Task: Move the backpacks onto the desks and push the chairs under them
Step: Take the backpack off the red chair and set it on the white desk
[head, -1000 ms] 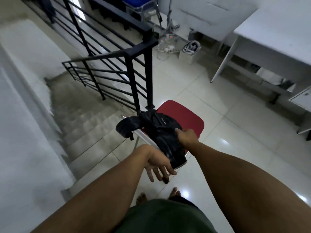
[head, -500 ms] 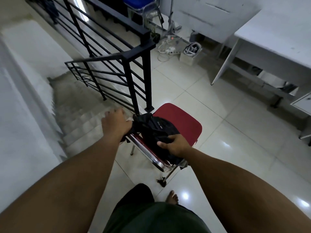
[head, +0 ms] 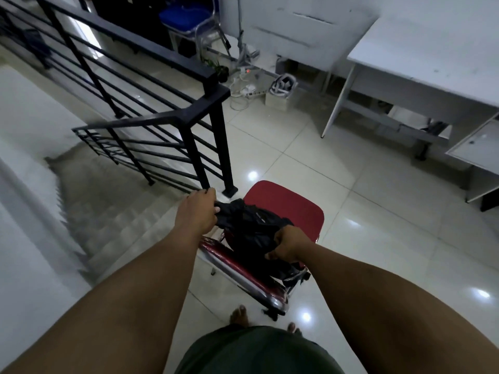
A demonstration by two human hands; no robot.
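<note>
A black backpack [head: 253,229] hangs over the backrest of a red chair [head: 286,203] with a chrome frame, right in front of me. My left hand [head: 198,211] grips the backpack's upper left end at the backrest's left corner. My right hand [head: 289,242] is closed on the bag's fabric at its right side. A white desk [head: 432,55] stands at the far right, apart from the chair, with its top bare.
A black metal railing [head: 167,118] and a stairwell going down lie just left of the chair. Cables, a power strip [head: 249,90] and a small box sit on the floor by the wall. A blue chair [head: 186,20] stands at the back. A white drawer unit [head: 478,152] is at right.
My left hand rose from below the backrest and took hold of the backpack's left end. My right hand stays closed on the bag. The view has tilted up a little.
</note>
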